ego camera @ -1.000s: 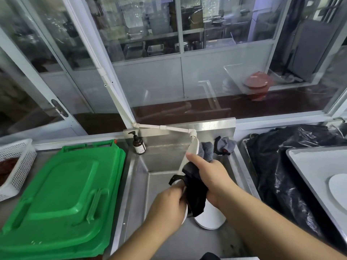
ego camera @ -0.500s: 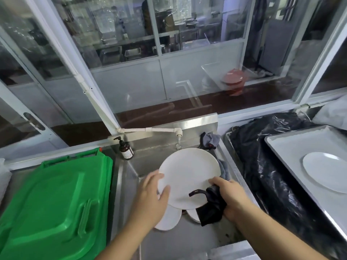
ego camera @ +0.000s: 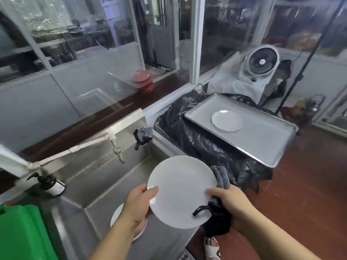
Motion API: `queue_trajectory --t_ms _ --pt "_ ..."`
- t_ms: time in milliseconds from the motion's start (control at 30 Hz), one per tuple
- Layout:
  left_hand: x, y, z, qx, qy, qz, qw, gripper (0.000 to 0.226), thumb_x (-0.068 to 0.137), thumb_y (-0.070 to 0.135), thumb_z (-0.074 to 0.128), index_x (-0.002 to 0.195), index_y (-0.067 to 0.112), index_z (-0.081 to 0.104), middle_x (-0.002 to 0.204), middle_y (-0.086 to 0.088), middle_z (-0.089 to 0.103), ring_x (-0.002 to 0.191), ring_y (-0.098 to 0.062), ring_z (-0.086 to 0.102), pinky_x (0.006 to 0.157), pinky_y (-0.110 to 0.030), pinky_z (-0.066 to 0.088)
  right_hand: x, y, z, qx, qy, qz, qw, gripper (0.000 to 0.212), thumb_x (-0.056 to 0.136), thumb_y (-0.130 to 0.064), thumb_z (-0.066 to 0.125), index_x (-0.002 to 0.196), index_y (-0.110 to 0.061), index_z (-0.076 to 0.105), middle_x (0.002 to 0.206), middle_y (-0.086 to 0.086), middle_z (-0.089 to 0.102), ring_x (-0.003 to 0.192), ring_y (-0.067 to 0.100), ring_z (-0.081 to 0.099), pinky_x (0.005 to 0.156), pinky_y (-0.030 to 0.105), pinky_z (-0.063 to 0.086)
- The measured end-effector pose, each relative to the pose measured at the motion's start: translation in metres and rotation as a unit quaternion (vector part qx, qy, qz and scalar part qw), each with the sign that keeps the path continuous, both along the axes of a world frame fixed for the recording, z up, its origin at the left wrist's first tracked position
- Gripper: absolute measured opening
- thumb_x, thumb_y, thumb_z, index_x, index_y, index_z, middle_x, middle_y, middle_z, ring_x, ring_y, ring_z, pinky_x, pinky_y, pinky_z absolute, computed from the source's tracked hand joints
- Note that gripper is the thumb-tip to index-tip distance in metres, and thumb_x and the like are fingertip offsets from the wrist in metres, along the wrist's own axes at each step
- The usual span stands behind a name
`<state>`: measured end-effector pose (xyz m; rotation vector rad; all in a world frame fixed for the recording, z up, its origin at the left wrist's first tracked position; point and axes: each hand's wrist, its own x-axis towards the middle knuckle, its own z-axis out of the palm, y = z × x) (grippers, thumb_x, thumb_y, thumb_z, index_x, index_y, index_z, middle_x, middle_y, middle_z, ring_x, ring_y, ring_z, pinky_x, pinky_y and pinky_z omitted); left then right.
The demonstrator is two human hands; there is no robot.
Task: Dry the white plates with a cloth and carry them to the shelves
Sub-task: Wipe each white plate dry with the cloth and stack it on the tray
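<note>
The person holds a white plate (ego camera: 181, 191) over the right end of the steel sink (ego camera: 105, 177), its face turned up toward the camera. The left hand (ego camera: 138, 207) grips the rim at about 8 o'clock, thumb curled over the front edge and fingers behind. The right hand (ego camera: 228, 205) pinches the rim at about 4 o'clock together with a black cloth (ego camera: 216, 220), which bunches below the hand; a black loop of it lies across the plate's face.

More white plates (ego camera: 117, 215) lie in the sink at 7 o'clock from the held one, mostly hidden by the left wrist. A grey towel (ego camera: 222, 178) hangs over the sink's right wall, just behind the plate at 2 o'clock.

At 1 o'clock, well apart, a metal tray (ego camera: 262, 141) rests on black plastic sheeting (ego camera: 197, 139), with one small white plate (ego camera: 227, 121) lying flat on it. A white fan (ego camera: 261, 62) stands beyond the tray.

The tap (ego camera: 118, 151) juts over the sink at 11 o'clock, with a rag (ego camera: 143, 135) on the rim to its right. A dark pump bottle (ego camera: 49, 184) stands at 9 o'clock, and a green lid (ego camera: 22, 231) fills the lower left corner. A sandalled foot (ego camera: 212, 247) shows at 5 o'clock on the red floor.
</note>
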<state>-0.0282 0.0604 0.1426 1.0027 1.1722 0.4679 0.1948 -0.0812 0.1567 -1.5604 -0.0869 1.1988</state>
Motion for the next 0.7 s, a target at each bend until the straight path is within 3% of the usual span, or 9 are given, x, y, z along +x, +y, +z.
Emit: queue_trajectory --t_ms 67,200,267,333,467,567,700 --pt "0.023 -0.015 0.000 0.006 0.004 -0.052 0.999 0.020 0.102 0.009 0.061 0.113 0.010 0.077 0.106 -0.014 0.081 0.094 -0.033 0.077 0.068 -0.038 0.062 0.011 -0.032 -0.004 -0.015 -0.036 -0.055 0.998 0.019 0.076 0.004 0.079 0.095 0.004 0.076 0.090 0.028 0.077 0.072 0.035 0.075 0.065 0.045 0.062" --pt "0.077 -0.048 0.000 0.037 0.021 -0.130 0.991 0.024 0.099 0.007 0.062 0.107 0.023 0.079 0.101 -0.005 0.082 0.088 -0.026 0.078 0.067 -0.037 0.062 0.036 -0.092 -0.007 -0.031 -0.081 -0.153 0.984 0.018 0.074 0.002 0.081 0.091 -0.003 0.076 0.081 0.016 0.080 0.066 0.031 0.077 0.055 0.036 0.060" --pt "0.106 -0.066 0.003 0.052 0.015 -0.149 0.987 0.026 0.098 0.004 0.062 0.108 0.022 0.078 0.098 -0.004 0.082 0.084 -0.023 0.079 0.064 -0.035 0.062 0.052 -0.121 -0.007 -0.029 -0.078 -0.184 0.979 0.013 0.076 0.002 0.076 0.088 -0.001 0.072 0.074 0.014 0.076 0.060 0.030 0.071 0.054 0.037 0.057" --pt "0.135 -0.085 0.007 0.060 0.012 -0.178 0.982 0.027 0.095 0.003 0.062 0.108 0.020 0.078 0.098 -0.005 0.082 0.088 -0.026 0.079 0.068 -0.041 0.064 0.070 -0.152 -0.006 -0.028 -0.071 -0.208 0.975 0.007 0.078 0.001 0.069 0.083 -0.002 0.065 0.065 0.011 0.064 0.054 0.025 0.059 0.050 0.034 0.050" --pt "0.198 -0.130 0.016 0.086 0.020 -0.234 0.968 0.027 0.090 0.002 0.063 0.105 0.018 0.079 0.097 -0.008 0.082 0.091 -0.034 0.078 0.081 -0.055 0.064 0.110 -0.213 -0.005 -0.018 -0.067 -0.256 0.964 0.011 0.080 0.005 0.067 0.084 -0.004 0.062 0.066 0.013 0.057 0.056 0.024 0.053 0.046 0.031 0.047" --pt "0.252 -0.172 0.022 0.095 0.027 -0.269 0.958 0.027 0.090 0.001 0.063 0.102 0.018 0.079 0.094 -0.008 0.081 0.090 -0.034 0.076 0.069 -0.043 0.062 0.143 -0.263 -0.005 -0.008 -0.052 -0.300 0.953 0.013 0.081 0.007 0.068 0.093 0.001 0.065 0.071 0.017 0.060 0.060 0.028 0.058 0.048 0.033 0.051" --pt "0.320 -0.234 0.028 0.120 0.037 -0.302 0.945 0.022 0.088 0.009 0.065 0.097 0.022 0.081 0.094 -0.004 0.081 0.092 -0.033 0.073 0.073 -0.044 0.057 0.194 -0.331 -0.008 -0.006 -0.053 -0.357 0.932 0.016 0.082 0.008 0.071 0.097 0.004 0.066 0.069 0.017 0.062 0.059 0.027 0.060 0.050 0.034 0.052"
